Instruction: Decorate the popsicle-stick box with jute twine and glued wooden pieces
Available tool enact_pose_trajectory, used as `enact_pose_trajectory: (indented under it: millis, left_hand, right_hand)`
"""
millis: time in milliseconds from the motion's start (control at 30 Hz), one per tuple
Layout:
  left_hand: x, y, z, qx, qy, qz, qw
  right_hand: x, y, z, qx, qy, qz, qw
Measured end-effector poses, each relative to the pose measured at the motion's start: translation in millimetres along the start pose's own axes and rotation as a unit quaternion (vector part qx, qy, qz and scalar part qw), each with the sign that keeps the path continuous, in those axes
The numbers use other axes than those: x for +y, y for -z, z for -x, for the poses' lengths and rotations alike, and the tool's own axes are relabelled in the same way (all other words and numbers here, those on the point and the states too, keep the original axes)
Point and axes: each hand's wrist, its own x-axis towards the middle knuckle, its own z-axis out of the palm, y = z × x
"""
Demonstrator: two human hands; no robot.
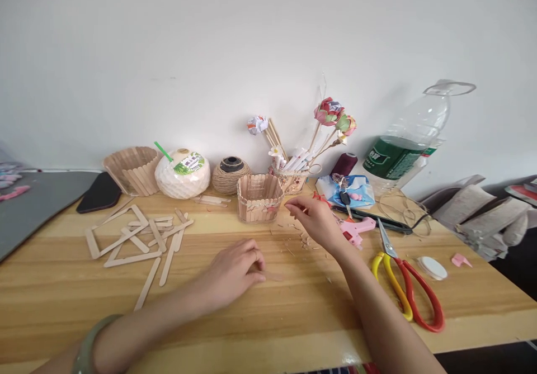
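- We look down on a long pale wooden worktop (293,312) set against a white wall, so everything tall leans or stands at its back edge.
- One clear plastic bottle with a green label (409,142) lies tilted at the rear right.
- We count two small baskets built of flat wooden craft sticks: a round one (133,168) at the back left and a squarish one (258,196) mid-worktop, just beside our right hand.
- One pair of red-and-yellow-handled scissors (405,284) and one pink glue gun (356,230) lie on the right, within easy reach.
- Loose flat wooden craft sticks (138,242), too overlapped to count exactly, are spread on the left.
- Our left hand (235,270) rests palm down, fingers loosely curled, on a short stick piece (272,276), seemingly pinning it.
- Our right hand (314,220) pinches its fingertips together near the squarish basket; we cannot tell what, if anything, it grips.
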Motion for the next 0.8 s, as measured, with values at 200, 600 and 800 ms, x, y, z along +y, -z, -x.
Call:
enact_pose_trajectory:
  millis: [200,600,800]
  left_hand:
    - [1.8,-1.2,-1.0,0.013,-0.007,0.017,1.000]
    - [4.6,1.8,5.0,0.023,-0.050,0.055,0.997]
    - [0.1,10.8,2.3,0.104,-0.067,0.122,0.985]
  right_hand:
    - [3.2,27.3,6.4,0.131,-0.044,-0.047,0.989]
    - [36.6,75.7,142.5,0.053,-0.373,0.395,0.838]
    - [53.0,65.4,156.5,0.033,-0.381,0.385,0.840]
